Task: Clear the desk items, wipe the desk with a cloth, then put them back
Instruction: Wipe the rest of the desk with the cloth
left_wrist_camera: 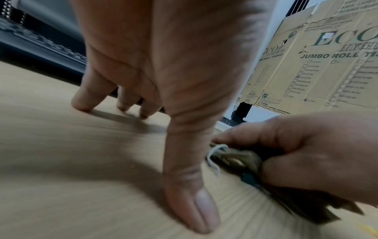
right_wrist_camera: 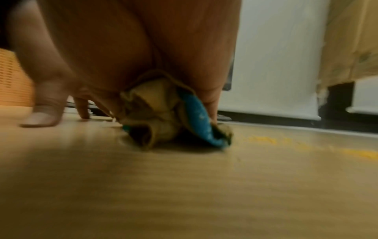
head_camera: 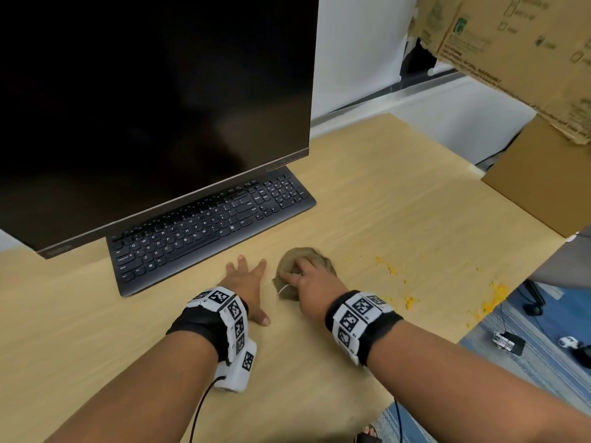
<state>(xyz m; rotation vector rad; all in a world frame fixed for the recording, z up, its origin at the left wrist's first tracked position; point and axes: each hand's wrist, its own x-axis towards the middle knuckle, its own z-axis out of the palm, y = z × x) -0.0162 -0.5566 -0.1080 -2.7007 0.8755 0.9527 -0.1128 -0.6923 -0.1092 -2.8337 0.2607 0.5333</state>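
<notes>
A bunched brown cloth (head_camera: 299, 255) with a blue underside (right_wrist_camera: 201, 119) lies on the wooden desk (head_camera: 383, 203), just in front of the keyboard's right end. My right hand (head_camera: 305, 276) grips it from above and presses it onto the desk. My left hand (head_camera: 246, 279) lies flat beside it on the left, fingers spread and straight, fingertips (left_wrist_camera: 81, 103) touching the wood. Yellow crumbs (head_camera: 388, 266) are scattered on the desk to the right of the cloth. The left wrist view shows the cloth (left_wrist_camera: 241, 160) pinched under my right hand (left_wrist_camera: 306, 155).
A black monitor (head_camera: 153, 107) stands at the back left with a black keyboard (head_camera: 208, 228) under its edge. Cardboard boxes (head_camera: 537, 187) stand at the desk's right end. More yellow crumbs (head_camera: 492, 298) sit near the right front edge. Blue carpet with cables lies below.
</notes>
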